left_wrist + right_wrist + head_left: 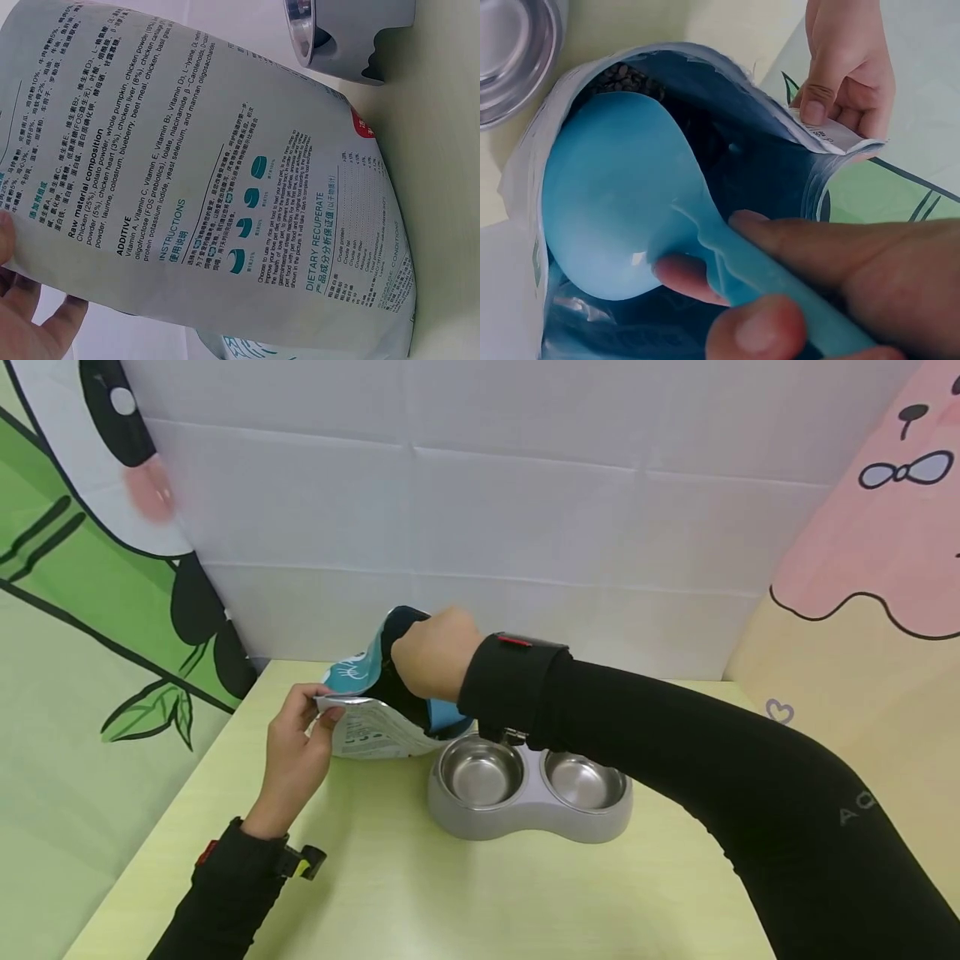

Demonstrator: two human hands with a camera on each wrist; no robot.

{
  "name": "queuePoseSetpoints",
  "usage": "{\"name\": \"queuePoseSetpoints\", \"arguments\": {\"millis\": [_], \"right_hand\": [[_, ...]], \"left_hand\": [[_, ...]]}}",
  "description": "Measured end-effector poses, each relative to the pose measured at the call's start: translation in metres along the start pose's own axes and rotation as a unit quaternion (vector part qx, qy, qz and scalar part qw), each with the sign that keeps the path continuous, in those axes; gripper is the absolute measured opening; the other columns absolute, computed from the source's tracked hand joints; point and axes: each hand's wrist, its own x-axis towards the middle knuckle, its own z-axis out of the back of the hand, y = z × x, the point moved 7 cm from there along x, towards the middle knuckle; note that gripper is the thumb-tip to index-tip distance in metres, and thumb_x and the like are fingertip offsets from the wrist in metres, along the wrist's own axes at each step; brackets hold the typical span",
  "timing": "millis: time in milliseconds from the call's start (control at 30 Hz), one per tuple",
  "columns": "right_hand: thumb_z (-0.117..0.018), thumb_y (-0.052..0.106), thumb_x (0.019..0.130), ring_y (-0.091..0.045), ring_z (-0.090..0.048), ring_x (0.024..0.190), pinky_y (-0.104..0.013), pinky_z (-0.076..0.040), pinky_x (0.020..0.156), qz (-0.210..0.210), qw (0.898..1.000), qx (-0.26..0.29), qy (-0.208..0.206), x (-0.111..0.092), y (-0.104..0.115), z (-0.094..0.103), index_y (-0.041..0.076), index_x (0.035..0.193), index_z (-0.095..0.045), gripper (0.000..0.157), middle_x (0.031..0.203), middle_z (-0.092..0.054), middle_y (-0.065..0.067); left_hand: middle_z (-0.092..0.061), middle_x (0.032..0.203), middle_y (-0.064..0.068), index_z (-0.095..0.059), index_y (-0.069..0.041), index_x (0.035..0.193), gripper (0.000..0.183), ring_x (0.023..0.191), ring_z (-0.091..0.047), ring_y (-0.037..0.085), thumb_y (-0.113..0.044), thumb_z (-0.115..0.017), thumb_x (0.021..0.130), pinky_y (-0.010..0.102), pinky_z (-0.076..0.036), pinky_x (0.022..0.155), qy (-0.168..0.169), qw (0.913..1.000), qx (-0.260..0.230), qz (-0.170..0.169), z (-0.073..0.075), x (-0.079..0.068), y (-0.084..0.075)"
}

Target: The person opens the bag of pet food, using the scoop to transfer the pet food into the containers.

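Observation:
A silver and teal pet food bag point(375, 735) leans open on the table, its printed back filling much of the left wrist view. My left hand point(300, 747) pinches the edge of its mouth between thumb and fingers. My right hand point(438, 652) reaches into the opening and grips the handle of a blue scoop point(622, 195). In the right wrist view the scoop's rounded underside faces the camera, inside the bag. Brown kibble point(626, 79) shows beyond the scoop; whatever the scoop's bowl contains is hidden.
A grey double feeder point(528, 822) with two steel bowls, the left bowl point(482, 772) and the right bowl point(583, 783), stands just right of the bag. My right forearm passes over its back edge. Behind the pale yellow table point(390, 893) hangs a printed cloth point(525, 510).

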Motion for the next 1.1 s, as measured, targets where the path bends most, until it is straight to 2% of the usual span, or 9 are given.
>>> {"name": "queuePoseSetpoints", "arguments": {"millis": [167, 467, 633, 800, 1100], "right_hand": [[-0.037, 0.015, 0.093, -0.011, -0.031, 0.053, -0.024, -0.023, 0.043, 0.006, 1.000, 0.026, 0.015, 0.005, 0.000, -0.009, 0.017, 0.063, -0.044, 0.031, 0.060, -0.032, 0.004], [-0.038, 0.014, 0.093, -0.013, -0.042, 0.058, -0.028, -0.033, 0.045, 0.014, 0.997, 0.072, 0.016, 0.010, -0.004, -0.019, 0.015, 0.070, -0.053, 0.027, 0.062, -0.037, 0.002], [-0.040, 0.014, 0.093, -0.015, -0.045, 0.060, -0.029, -0.037, 0.048, 0.013, 0.994, 0.101, 0.029, 0.015, -0.005, -0.031, 0.015, 0.068, -0.049, 0.026, 0.064, -0.039, 0.002], [-0.039, 0.014, 0.093, -0.016, -0.045, 0.061, -0.030, -0.038, 0.049, 0.013, 0.992, 0.123, 0.034, 0.018, -0.007, -0.039, 0.014, 0.068, -0.047, 0.027, 0.063, -0.039, 0.001], [-0.038, 0.012, 0.094, -0.017, -0.043, 0.060, -0.031, -0.035, 0.051, 0.023, 0.983, 0.179, 0.035, 0.021, -0.005, -0.048, 0.012, 0.069, -0.043, 0.026, 0.063, -0.036, -0.001]], "left_hand": [[-0.056, 0.108, 0.012, -0.045, -0.002, 0.105, 0.020, 0.107, -0.051, 0.019, 0.003, -0.052, 0.087, 0.039, -0.040, 0.095, 0.002, 1.0000, -0.003, 0.001, 0.000, 0.000, 0.002], [-0.056, 0.106, 0.010, -0.046, -0.001, 0.104, 0.019, 0.105, -0.052, 0.017, 0.003, -0.052, 0.086, 0.038, -0.041, 0.094, 0.000, 1.0000, -0.005, -0.005, 0.001, 0.001, 0.001], [-0.056, 0.104, 0.010, -0.046, -0.001, 0.104, 0.019, 0.104, -0.053, 0.016, 0.003, -0.052, 0.086, 0.031, -0.042, 0.093, 0.003, 1.0000, -0.005, -0.004, 0.000, 0.000, 0.001], [-0.056, 0.101, 0.011, -0.046, 0.000, 0.102, 0.019, 0.101, -0.054, 0.018, 0.005, -0.053, 0.085, 0.021, -0.041, 0.092, 0.001, 0.9998, -0.005, -0.019, -0.001, -0.001, -0.002], [-0.057, 0.102, 0.010, -0.046, -0.001, 0.103, 0.019, 0.102, -0.054, 0.018, 0.004, -0.053, 0.086, 0.034, -0.043, 0.092, -0.002, 0.9998, -0.001, -0.020, 0.001, -0.001, -0.001]]}}
